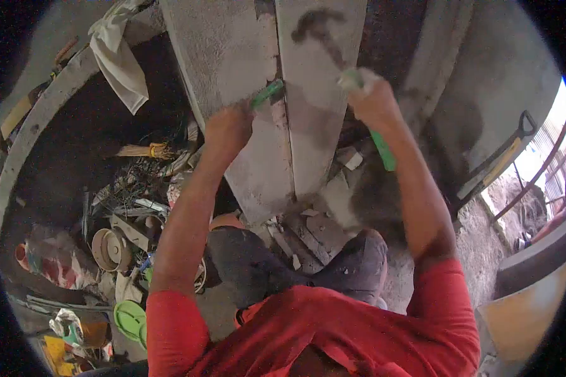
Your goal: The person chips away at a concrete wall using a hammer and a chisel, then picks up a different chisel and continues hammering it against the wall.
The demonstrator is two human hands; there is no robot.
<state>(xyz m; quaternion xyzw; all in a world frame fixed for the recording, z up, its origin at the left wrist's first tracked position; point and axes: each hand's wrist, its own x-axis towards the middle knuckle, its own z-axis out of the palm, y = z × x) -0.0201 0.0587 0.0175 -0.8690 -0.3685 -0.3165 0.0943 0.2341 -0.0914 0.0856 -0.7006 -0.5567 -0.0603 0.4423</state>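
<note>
My left hand (pixel 229 133) is closed around a green chisel (pixel 268 93), whose far end meets a narrow vertical groove (pixel 282 119) in a grey plastered column (pixel 236 69). Reddish material shows along the groove. Raised to the right, my right hand (pixel 376 99) grips a claw hammer (pixel 383 151) by its green handle. The dark hammer head is blurred, in front of the column's upper right part and apart from the chisel.
Broken rubble (pixel 311 235) lies at the column's foot, between my knees. To the left are a straw broom (pixel 146 151), a round beige container (pixel 111 249) and a green lid (pixel 130 319). A white cloth (pixel 121 66) hangs upper left. A long-handled tool (pixel 503 160) leans at right.
</note>
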